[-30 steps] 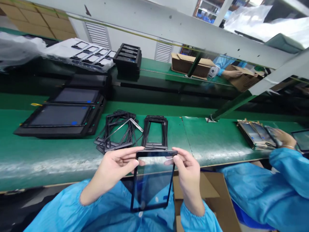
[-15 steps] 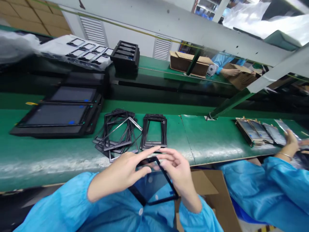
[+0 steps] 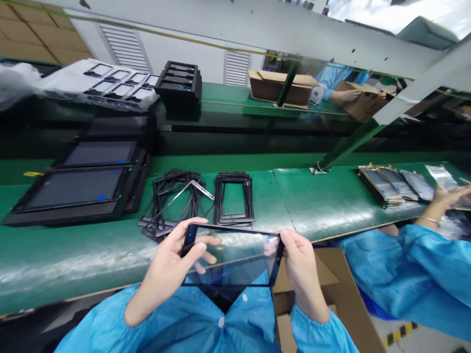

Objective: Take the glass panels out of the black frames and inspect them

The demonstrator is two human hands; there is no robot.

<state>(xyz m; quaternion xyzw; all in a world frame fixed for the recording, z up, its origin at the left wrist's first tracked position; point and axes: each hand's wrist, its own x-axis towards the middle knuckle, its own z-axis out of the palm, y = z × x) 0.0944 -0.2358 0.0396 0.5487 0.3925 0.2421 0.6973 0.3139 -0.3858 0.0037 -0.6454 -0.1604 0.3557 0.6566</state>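
From where I stand, counting twelve as straight ahead of the seated worker, the green workbench (image 3: 331, 206) runs across from nine to three, with a pale beam (image 3: 206, 27) spanning high above it. A co-worker in a blue sleeve (image 3: 434, 269) is at three, and nearer on that side an open carton (image 3: 349, 294) sits below the bench edge. At ten are stacked black trays (image 3: 81, 189) bearing dark screens; farther off at eleven, a black bin stack (image 3: 180, 86) stands on the rear shelf. A slanting post (image 3: 353, 142) at one blocks part of the way to that shelf. Flat screen units (image 3: 382, 189) lie in piles at two. Jumbled black frames (image 3: 176, 201) sprawl at eleven, just beside a neater frame pile (image 3: 233, 196) at twelve. The black-bordered clear panel (image 3: 237, 257) is held tilted and lengthwise before the bench's near edge, partly in front of that pile. The left hand (image 3: 172, 267) grips its ten o'clock corner, thumb in front, some fingers showing through the glass; the right hand (image 3: 301, 260) pinches the two o'clock corner.
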